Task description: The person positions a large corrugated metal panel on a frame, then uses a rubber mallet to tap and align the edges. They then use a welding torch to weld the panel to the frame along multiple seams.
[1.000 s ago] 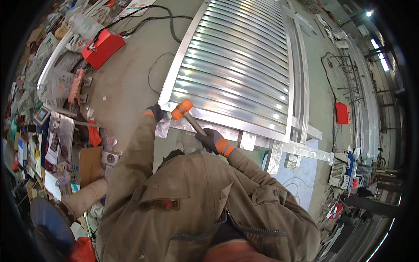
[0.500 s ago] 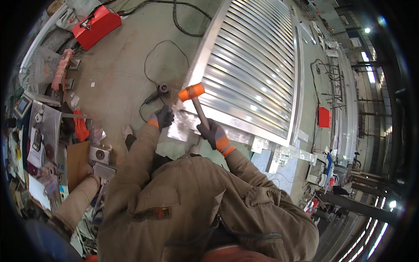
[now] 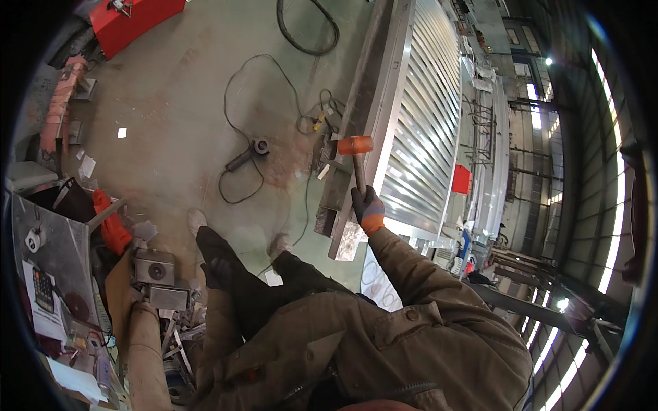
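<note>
"Orange is shown by the head of the mallet [image 3: 355, 145]; how is it held?"

"By its straight handle [image 3: 360, 175], below the head, in the gloved right hand [image 3: 369, 207], with the fingers wrapped round it. The head is raised beside the near left edge of the silver louvred panel [image 3: 426, 137]; whether metal is touched cannot be told from this angle."

"And the left hand [image 3: 218, 273]?"

"It is lowered beside the left thigh [image 3: 236, 274]. Whether its fingers are spread or curled cannot be told, dark glove being seen against dark trousers."

"How might the mallet be found to handle?"

"Head-heavy, probably, since most of the weight would be carried in that thick cylinder. Rubber or plastic is suggested by the look of it: firm, slightly yielding, hardly fragile. The handle should be felt as stiff, perhaps a little slippery under a glove."

"Where should it be grasped?"

"Round the handle, well below the head, with a full wrap rather than a pinch, so that twisting is resisted."
</note>
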The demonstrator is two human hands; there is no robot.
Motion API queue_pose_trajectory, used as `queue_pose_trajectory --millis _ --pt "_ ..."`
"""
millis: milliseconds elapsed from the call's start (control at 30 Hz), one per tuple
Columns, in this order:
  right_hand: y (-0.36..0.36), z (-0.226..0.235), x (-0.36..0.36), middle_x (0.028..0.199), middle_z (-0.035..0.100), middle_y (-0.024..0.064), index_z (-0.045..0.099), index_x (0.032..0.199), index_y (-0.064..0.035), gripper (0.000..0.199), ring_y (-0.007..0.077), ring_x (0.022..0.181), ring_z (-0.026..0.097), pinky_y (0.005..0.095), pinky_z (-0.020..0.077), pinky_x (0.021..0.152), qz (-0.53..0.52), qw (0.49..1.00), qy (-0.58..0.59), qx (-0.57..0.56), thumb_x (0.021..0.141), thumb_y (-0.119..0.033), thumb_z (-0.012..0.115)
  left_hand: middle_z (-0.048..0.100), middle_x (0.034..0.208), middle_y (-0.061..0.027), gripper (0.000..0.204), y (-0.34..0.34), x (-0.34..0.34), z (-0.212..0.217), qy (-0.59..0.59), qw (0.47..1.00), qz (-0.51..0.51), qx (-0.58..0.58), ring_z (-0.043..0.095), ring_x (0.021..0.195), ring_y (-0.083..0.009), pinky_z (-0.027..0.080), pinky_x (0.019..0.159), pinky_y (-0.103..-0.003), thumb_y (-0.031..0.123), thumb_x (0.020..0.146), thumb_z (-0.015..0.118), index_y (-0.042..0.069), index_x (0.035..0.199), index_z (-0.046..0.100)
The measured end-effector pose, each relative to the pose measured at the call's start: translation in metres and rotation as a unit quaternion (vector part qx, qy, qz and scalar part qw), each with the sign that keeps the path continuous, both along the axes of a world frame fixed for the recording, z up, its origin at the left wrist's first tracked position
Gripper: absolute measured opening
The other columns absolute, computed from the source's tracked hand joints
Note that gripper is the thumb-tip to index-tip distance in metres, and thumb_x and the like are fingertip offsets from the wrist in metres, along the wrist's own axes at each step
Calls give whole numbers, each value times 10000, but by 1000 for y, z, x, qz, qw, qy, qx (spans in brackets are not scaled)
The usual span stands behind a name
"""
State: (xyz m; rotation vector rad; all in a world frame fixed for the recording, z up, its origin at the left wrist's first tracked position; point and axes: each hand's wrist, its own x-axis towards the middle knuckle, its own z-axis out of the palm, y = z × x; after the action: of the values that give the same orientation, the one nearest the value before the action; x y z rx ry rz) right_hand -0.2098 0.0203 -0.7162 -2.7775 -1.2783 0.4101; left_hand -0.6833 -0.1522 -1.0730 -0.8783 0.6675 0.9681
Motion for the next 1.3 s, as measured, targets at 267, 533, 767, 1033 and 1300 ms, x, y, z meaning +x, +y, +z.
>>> queue_pose_trajectory --millis 267,533,767,1033,1300 --pt "16 9 -15 902 757 253 704 1151 -90 485 505 907 749 577 569 795 1 999 -40 -35 1053 -564 679 381 700 28 531 23 -11 -43 -220 975 8 -38 398 657 -163 365 602 -348 626 1124 561 232 777 478" --pt "7 4 1 899 777 227 694 1219 -37 464 409 836 786 499 598 778 -69 996 60 19 1067 -475 700 498 717 29 531 90 -49 -46 -71 964 -177 185 482 630 -177 420 567 -355 705 1115 529 230 885 583" --pt "18 36 39 906 642 18 638 1167 -43 226 142 744 625 333 536 650 -229 873 232 362 1073 -205 764 777 1054 -34 455 296 12 49 376 834 -378 139 723 869 -183 584 736 -346 529 1072 698 136 1299 729" --pt "73 103 90 858 615 56 574 1127 -36 305 154 621 588 329 533 565 -348 839 126 400 1095 -312 699 768 1086 -80 412 385 78 -16 364 699 -570 231 735 892 -222 585 740 -373 442 1043 763 100 1272 742" --pt "145 55 101 758 549 3 577 1190 -46 363 107 519 480 317 393 468 -470 819 97 313 1089 -362 725 742 887 -26 374 422 -2 -50 297 762 -554 155 670 723 -158 556 670 -321 437 1098 734 71 1161 775"
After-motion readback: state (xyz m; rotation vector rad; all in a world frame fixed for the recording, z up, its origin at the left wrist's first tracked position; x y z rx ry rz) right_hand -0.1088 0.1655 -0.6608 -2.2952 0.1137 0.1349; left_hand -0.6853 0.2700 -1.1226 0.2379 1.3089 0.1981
